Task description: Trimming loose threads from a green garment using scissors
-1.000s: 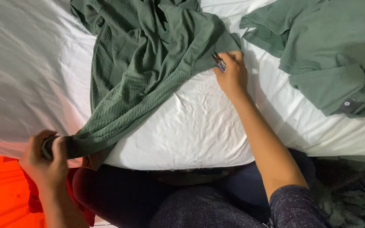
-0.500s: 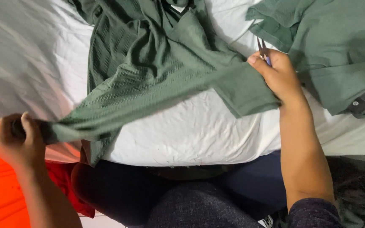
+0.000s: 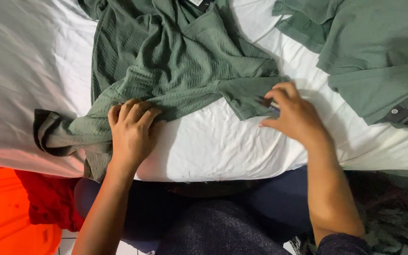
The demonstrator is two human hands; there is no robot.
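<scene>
Orange fabric [image 3: 5,212] fills the lower left corner, a red cloth [image 3: 48,198] just beside it. Ribbed, knit-textured green shirt [image 3: 175,61] lies rumpled across the smooth white sheet [image 3: 213,141], running from mid-left to upper centre. Left hand [image 3: 131,130] rests flat on its lower hem, fingers together. Bare sheet lies between the hands. Right hand [image 3: 293,115] has fingers spread, fingertips touching the sleeve's edge. Smoother green garment [image 3: 374,56] crowds the upper right.
</scene>
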